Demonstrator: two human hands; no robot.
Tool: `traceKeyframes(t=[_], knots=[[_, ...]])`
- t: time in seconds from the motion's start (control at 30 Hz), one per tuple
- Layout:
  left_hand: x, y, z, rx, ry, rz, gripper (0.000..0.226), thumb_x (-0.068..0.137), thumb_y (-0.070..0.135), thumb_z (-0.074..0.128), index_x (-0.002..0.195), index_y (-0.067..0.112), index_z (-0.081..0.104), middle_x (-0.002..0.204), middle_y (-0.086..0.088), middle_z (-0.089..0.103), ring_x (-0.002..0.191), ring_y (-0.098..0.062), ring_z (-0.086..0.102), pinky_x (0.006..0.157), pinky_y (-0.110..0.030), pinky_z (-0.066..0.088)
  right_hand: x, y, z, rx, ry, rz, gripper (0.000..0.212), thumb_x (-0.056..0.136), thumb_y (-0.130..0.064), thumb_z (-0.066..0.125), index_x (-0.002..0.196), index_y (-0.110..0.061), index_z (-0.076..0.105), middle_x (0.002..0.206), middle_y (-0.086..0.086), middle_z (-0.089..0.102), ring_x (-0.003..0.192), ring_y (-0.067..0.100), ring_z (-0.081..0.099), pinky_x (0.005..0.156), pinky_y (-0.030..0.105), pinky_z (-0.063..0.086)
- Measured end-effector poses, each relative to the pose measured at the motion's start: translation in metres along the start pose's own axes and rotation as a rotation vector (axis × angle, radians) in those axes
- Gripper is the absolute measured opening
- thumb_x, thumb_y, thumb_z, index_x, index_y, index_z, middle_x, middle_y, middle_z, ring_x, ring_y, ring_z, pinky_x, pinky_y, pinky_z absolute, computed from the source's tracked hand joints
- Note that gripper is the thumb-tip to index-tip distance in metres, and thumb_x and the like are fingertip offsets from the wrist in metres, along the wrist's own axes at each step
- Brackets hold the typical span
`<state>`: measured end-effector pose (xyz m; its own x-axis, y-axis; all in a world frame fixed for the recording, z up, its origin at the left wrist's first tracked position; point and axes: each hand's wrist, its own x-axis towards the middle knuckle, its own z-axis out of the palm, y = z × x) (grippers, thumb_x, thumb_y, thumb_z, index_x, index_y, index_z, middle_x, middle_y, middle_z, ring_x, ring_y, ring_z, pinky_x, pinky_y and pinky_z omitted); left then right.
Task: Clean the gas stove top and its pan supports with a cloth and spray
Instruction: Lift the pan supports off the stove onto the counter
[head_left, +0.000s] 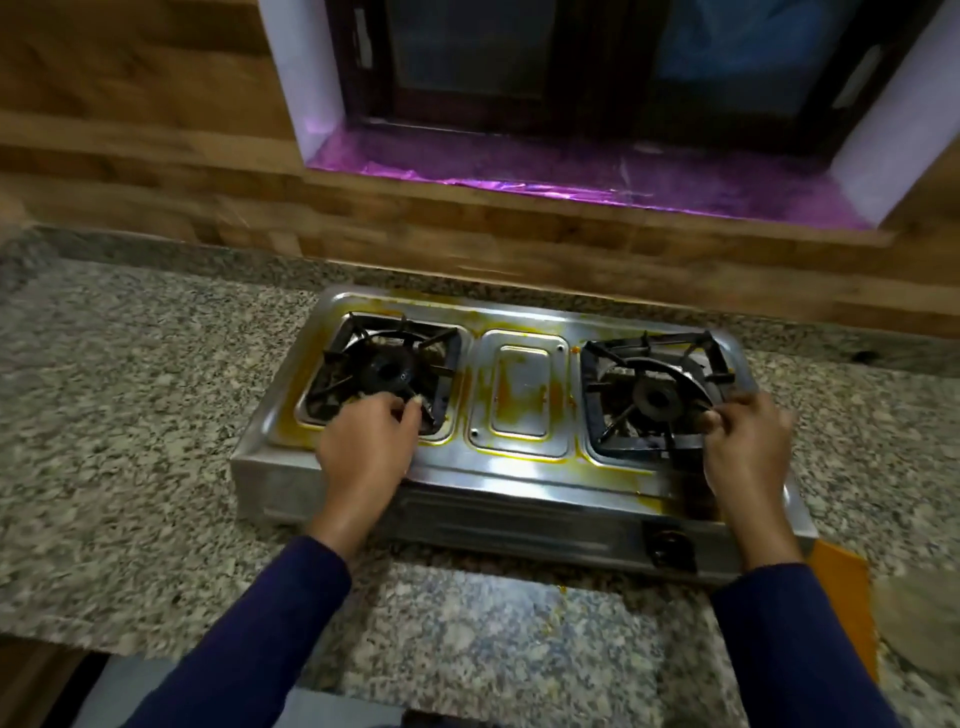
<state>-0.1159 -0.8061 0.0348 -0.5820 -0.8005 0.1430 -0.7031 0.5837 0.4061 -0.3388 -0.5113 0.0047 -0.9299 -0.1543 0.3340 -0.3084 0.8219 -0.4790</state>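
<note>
A speckled granite countertop (130, 415) runs along a wall (156, 156) clad in wood-patterned tiles. In the wall is a window recess whose sill (519, 166) is lined with shiny purple foil. The dark window frame is cut off at the top, and something blue behind the right pane is too blurred to make out.

The two-burner steel gas stove (519, 519) sits on the counter just in front of the wall. Its top is streaked with yellow-orange stains, thickest around the middle plate and along the rims of the wells.

The left pan support (363, 343), black and square, lies in its well around the left burner (389, 371). The person's left hand (363, 452) reaches over the near edge of the stove, fingers curled and pinching a near prong of that support. The hand hides the near-right corner of the well.

The right pan support (623, 358) looks slightly askew in its well around the right burner (657, 400), though I cannot tell whether it is lifted. The right hand (743, 447) grips its near right corner, fingers hooked round the frame. How far the thumb wraps is hidden behind the knuckles.

Both forearms are in dark blue sleeves. One dark knob (670, 545) shows on the front panel near the right. The left forearm covers the panel's left part. An orange flat thing (841, 597) lies near the stove's near right corner, partly behind the right sleeve and blurred.
</note>
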Motion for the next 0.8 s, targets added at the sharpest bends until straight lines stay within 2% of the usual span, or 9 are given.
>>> traceKeyframes(t=[0.03,0.1,0.2,0.27,0.37,0.47,0.63,0.73,0.8], knots=[[0.009,0.000,-0.002,0.020,-0.035,-0.017,0.048,0.095,0.053,0.049,0.078,0.017,0.074,0.064,-0.001,0.064,0.068,-0.028,0.064,0.054,-0.030,0.043,-0.004,-0.004,-0.003,0.008,0.014,0.021,0.014,0.092,-0.003,0.059,0.097,0.004,0.070,0.118,0.021,0.056,0.105,0.008,0.046,0.083,0.015,0.031],[0.019,0.003,0.002,0.050,-0.093,-0.053,0.055,0.093,0.060,0.051,0.067,0.015,0.071,0.058,0.001,0.057,0.063,-0.027,0.062,0.053,-0.030,0.045,-0.012,-0.007,-0.009,-0.034,0.067,0.036,0.015,0.092,-0.003,0.060,0.094,0.007,0.071,0.118,0.020,0.057,0.110,0.026,0.044,0.083,0.022,0.030],[0.027,0.013,0.013,0.064,-0.156,-0.086,0.052,0.088,0.061,0.057,0.071,0.014,0.069,0.066,-0.001,0.056,0.075,-0.031,0.066,0.056,-0.029,0.040,-0.022,-0.008,-0.015,-0.022,0.125,0.038,0.015,0.092,-0.004,0.061,0.091,0.007,0.071,0.117,0.019,0.057,0.107,0.036,0.041,0.081,0.022,0.024],[0.031,0.017,0.020,0.047,-0.165,-0.103,0.048,0.087,0.057,0.061,0.070,0.013,0.066,0.065,-0.002,0.057,0.071,-0.031,0.064,0.055,-0.028,0.038,-0.026,-0.006,-0.018,-0.030,0.146,0.050,0.017,0.093,-0.004,0.060,0.091,0.008,0.071,0.116,0.020,0.059,0.109,0.038,0.041,0.081,0.027,0.026],[0.034,0.021,0.025,0.019,-0.150,-0.155,0.044,0.087,0.051,0.063,0.067,0.012,0.065,0.063,-0.003,0.059,0.062,-0.027,0.056,0.053,-0.028,0.036,-0.028,-0.007,-0.020,0.044,0.159,0.052,0.017,0.094,-0.004,0.059,0.094,0.008,0.070,0.110,0.020,0.060,0.108,0.038,0.042,0.079,0.023,0.023],[0.035,0.023,0.023,-0.050,-0.160,-0.230,0.036,0.087,0.044,0.064,0.067,0.014,0.069,0.069,-0.005,0.068,0.071,-0.029,0.066,0.056,-0.028,0.040,-0.023,-0.011,-0.013,0.126,0.172,0.053,0.020,0.093,-0.009,0.058,0.096,0.006,0.071,0.106,0.019,0.062,0.106,0.042,0.049,0.081,0.021,0.022],[0.037,0.025,0.025,-0.111,-0.150,-0.344,0.037,0.083,0.049,0.068,0.070,0.014,0.072,0.074,-0.004,0.072,0.076,-0.029,0.069,0.060,-0.029,0.048,-0.016,-0.027,0.000,0.246,0.127,0.071,0.022,0.093,-0.015,0.058,0.095,0.002,0.073,0.105,0.016,0.063,0.106,0.041,0.053,0.090,0.030,0.034],[0.037,0.024,0.026,-0.114,-0.153,-0.377,0.036,0.080,0.049,0.070,0.069,0.014,0.072,0.072,-0.003,0.072,0.073,-0.028,0.068,0.059,-0.029,0.050,-0.014,-0.035,-0.002,0.296,0.097,0.050,0.020,0.094,-0.014,0.058,0.092,-0.001,0.074,0.104,0.012,0.064,0.105,0.035,0.051,0.084,0.022,0.029],[0.039,0.026,0.024,-0.116,-0.148,-0.387,0.035,0.079,0.046,0.071,0.066,0.014,0.070,0.068,-0.004,0.070,0.069,-0.027,0.067,0.055,-0.027,0.045,-0.012,-0.044,-0.003,0.367,0.086,0.027,0.016,0.094,-0.008,0.060,0.093,-0.001,0.074,0.103,0.009,0.062,0.104,0.029,0.051,0.086,0.024,0.033]])
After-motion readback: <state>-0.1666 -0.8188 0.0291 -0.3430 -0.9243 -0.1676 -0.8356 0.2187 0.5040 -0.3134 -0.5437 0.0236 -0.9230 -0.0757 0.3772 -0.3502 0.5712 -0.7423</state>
